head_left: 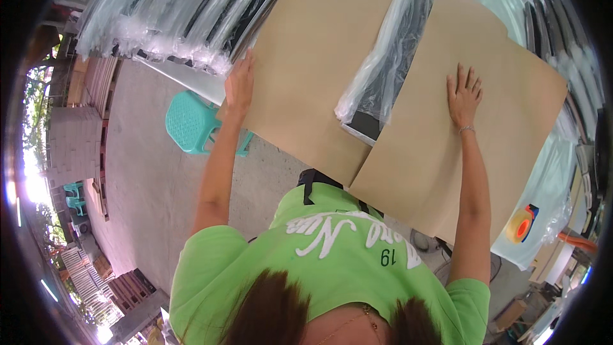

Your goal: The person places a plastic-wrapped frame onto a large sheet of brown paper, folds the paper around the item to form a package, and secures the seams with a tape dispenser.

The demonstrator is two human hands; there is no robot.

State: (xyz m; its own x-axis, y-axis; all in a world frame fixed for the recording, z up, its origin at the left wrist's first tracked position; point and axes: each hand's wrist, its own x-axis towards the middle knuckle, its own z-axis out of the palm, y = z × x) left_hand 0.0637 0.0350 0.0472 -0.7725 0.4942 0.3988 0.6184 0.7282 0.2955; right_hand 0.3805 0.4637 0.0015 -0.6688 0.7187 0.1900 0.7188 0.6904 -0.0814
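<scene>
A large brown cardboard sheet (306, 57) lies across the work surface in front of me. On its middle rests a long dark panel (399, 57) in clear, crinkled plastic film, tilted toward the upper right. My left hand (239, 86) is at the sheet's left edge, its fingers close together and apparently gripping that edge; part of the grip is hidden. To the right, a cardboard flap (491, 128) borders the panel's right side and may cover part of it. My right hand (464, 97) lies flat on this flap, fingers spread, holding nothing.
Several film-wrapped panels (185, 13) stand in a row at the upper left; more stacked panels (562, 38) are at the far right. A green plastic stool (190, 121) stands on the floor below my left hand. A tape roll (520, 225) lies on pale sheeting (543, 185) at right.
</scene>
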